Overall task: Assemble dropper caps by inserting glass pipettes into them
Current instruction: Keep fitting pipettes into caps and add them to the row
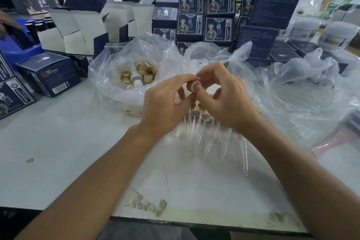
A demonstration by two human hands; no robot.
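Observation:
A tan dropper cap (pixel 192 85) is held up between both hands above the white table (pixel 68 142). My left hand (pixel 165 103) pinches its far side with fingertips. My right hand (pixel 226 99) pinches it too, thumb pressed against its open end. I cannot see a pipette in this cap. Below the hands lie several assembled droppers (pixel 196 113), their glass pipettes (pixel 210 142) pointing toward me. A clear plastic bag (pixel 109 76) to the left holds several loose tan caps (pixel 136 74).
Stacks of dark blue printed boxes (pixel 206 15) and open white-lined cartons (pixel 78 31) crowd the back of the table. Crumpled clear plastic (pixel 302 93) spreads to the right, white jars (pixel 339 35) behind it. A blue box (pixel 50 74) sits at left. A pink object (pixel 335 142) lies right.

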